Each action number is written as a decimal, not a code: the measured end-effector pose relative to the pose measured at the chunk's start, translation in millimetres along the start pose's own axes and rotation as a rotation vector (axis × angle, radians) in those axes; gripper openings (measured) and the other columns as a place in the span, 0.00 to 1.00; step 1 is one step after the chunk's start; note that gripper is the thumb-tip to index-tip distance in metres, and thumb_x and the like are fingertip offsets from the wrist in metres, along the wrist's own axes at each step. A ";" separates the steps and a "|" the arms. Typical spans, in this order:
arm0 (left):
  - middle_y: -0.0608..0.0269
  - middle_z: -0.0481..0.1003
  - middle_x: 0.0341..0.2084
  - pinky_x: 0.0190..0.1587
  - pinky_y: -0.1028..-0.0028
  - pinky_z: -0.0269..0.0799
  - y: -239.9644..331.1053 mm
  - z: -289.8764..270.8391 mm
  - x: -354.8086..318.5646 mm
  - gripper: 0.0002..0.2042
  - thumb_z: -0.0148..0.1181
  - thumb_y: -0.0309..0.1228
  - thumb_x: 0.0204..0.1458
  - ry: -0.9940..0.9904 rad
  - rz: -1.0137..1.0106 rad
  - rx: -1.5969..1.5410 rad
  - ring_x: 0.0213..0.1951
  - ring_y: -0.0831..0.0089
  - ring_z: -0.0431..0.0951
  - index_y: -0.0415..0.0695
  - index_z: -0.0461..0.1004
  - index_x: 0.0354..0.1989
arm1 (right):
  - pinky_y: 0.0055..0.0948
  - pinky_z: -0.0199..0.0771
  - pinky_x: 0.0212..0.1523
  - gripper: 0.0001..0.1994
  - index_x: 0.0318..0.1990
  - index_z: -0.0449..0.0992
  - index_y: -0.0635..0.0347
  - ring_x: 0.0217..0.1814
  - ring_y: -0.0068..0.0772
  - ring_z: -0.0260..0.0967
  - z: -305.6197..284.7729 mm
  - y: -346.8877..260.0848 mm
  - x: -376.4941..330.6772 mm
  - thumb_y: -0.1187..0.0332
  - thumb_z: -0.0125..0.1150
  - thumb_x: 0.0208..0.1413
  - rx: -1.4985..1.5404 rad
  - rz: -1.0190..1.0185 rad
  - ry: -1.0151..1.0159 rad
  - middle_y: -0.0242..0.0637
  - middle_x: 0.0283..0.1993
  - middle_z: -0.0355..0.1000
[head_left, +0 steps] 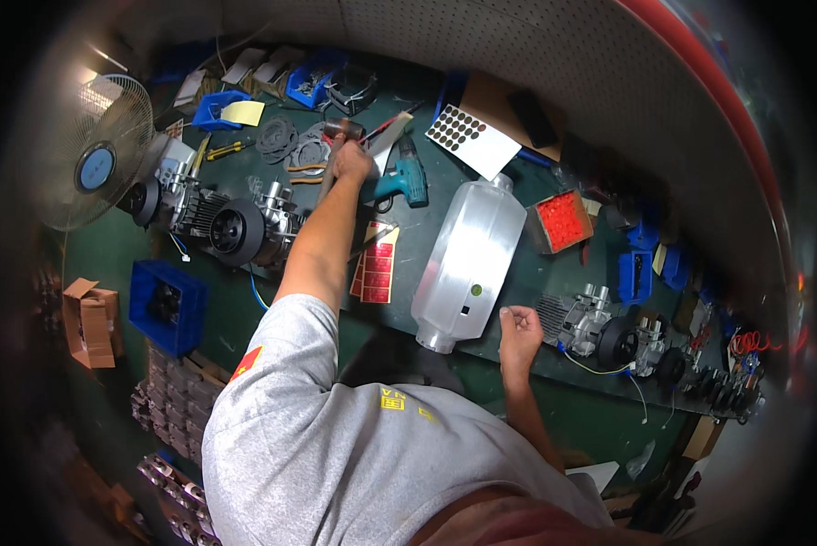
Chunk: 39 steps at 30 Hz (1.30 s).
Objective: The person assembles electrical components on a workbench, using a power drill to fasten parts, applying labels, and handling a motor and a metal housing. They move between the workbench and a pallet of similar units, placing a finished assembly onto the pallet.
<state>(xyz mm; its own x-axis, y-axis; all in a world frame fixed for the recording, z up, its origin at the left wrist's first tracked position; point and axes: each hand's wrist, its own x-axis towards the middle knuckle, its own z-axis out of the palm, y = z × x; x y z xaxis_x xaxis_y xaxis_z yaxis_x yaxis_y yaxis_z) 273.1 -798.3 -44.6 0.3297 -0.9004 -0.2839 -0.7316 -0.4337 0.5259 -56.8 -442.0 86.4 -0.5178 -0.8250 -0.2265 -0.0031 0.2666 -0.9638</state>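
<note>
Left hand (pixel 352 162) fingers closed around hammer (pixel 339 136) handle, near workbench (pixel 481 382) far edge. Right hand (pixel 519 329) loosely curled, empty, beside one silver housing (pixel 470 264) at near edge. One teal drill (pixel 407 179). Two motor assemblies.

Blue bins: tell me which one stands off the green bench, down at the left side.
The big blue crate left of the grey sleeve, beside the cardboard box. The other blue bins are smaller and sit at the back of the green bench.
</note>
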 end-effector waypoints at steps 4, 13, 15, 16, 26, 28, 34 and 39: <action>0.46 0.79 0.45 0.55 0.56 0.73 -6.2 -6.4 -3.7 0.14 0.59 0.32 0.52 0.171 0.240 0.127 0.50 0.47 0.78 0.46 0.80 0.47 | 0.15 0.65 0.31 0.05 0.36 0.73 0.66 0.29 0.12 0.65 1.8 -3.1 7.5 0.77 0.65 0.58 -0.028 -0.031 -0.044 0.27 0.30 0.71; 0.54 0.78 0.45 0.50 0.66 0.72 74.7 -96.8 -157.5 0.16 0.58 0.30 0.60 -0.029 0.144 -1.080 0.45 0.65 0.78 0.31 0.72 0.52 | 0.21 0.71 0.40 0.09 0.42 0.73 0.68 0.39 0.19 0.69 41.1 -52.4 46.3 0.74 0.64 0.57 0.044 -0.225 -0.226 0.33 0.37 0.73; 0.53 0.78 0.46 0.50 0.66 0.71 84.8 -104.5 -201.0 0.17 0.59 0.30 0.60 -0.127 0.114 -1.179 0.46 0.66 0.78 0.32 0.71 0.53 | 0.23 0.73 0.44 0.15 0.48 0.73 0.68 0.46 0.23 0.71 60.3 -68.1 56.6 0.71 0.66 0.56 0.103 -0.218 -0.280 0.38 0.43 0.74; 0.53 0.78 0.46 0.50 0.65 0.71 88.4 -108.5 -221.3 0.17 0.59 0.30 0.60 -0.175 0.089 -1.221 0.46 0.66 0.78 0.32 0.70 0.54 | 0.25 0.74 0.45 0.18 0.51 0.72 0.68 0.49 0.25 0.72 68.9 -73.0 58.0 0.70 0.66 0.56 0.146 -0.184 -0.304 0.41 0.45 0.74; 0.65 0.78 0.37 0.38 0.72 0.78 94.0 -83.9 -354.8 0.09 0.62 0.31 0.60 -0.364 0.047 -1.322 0.36 0.77 0.78 0.41 0.74 0.45 | 0.19 0.76 0.31 0.15 0.49 0.71 0.69 0.36 0.22 0.75 74.7 -86.8 32.0 0.76 0.64 0.57 0.371 -0.024 -0.410 0.38 0.39 0.76; 0.66 0.77 0.36 0.39 0.70 0.80 87.9 -76.2 -355.8 0.08 0.60 0.30 0.61 -0.351 0.064 -1.309 0.36 0.77 0.78 0.42 0.74 0.46 | 0.19 0.78 0.32 0.14 0.48 0.72 0.69 0.39 0.24 0.75 69.3 -86.4 24.8 0.75 0.65 0.55 0.322 -0.112 -0.399 0.39 0.43 0.75; 0.65 0.77 0.38 0.43 0.68 0.82 94.8 -68.0 -370.2 0.08 0.61 0.30 0.61 -0.338 0.103 -1.279 0.39 0.76 0.78 0.42 0.73 0.45 | 0.22 0.81 0.38 0.13 0.46 0.80 0.66 0.47 0.29 0.75 46.9 -92.0 5.5 0.73 0.69 0.53 -0.035 -0.567 -0.311 0.40 0.54 0.71; 0.66 0.77 0.37 0.43 0.69 0.81 105.7 -66.9 -381.2 0.08 0.61 0.30 0.61 -0.347 0.180 -1.245 0.37 0.77 0.78 0.40 0.74 0.45 | 0.25 0.78 0.38 0.11 0.42 0.82 0.67 0.47 0.34 0.76 44.4 -83.5 5.8 0.72 0.69 0.53 -0.001 -0.545 -0.281 0.42 0.49 0.76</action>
<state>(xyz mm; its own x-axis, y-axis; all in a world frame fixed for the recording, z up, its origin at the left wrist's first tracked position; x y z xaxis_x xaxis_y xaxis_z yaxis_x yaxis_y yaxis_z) 110.0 -503.2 172.8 -0.0213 -0.9742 -0.2249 0.3526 -0.2178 0.9101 -21.6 -491.2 159.4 -0.1964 -0.9425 0.2705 -0.2048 -0.2303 -0.9513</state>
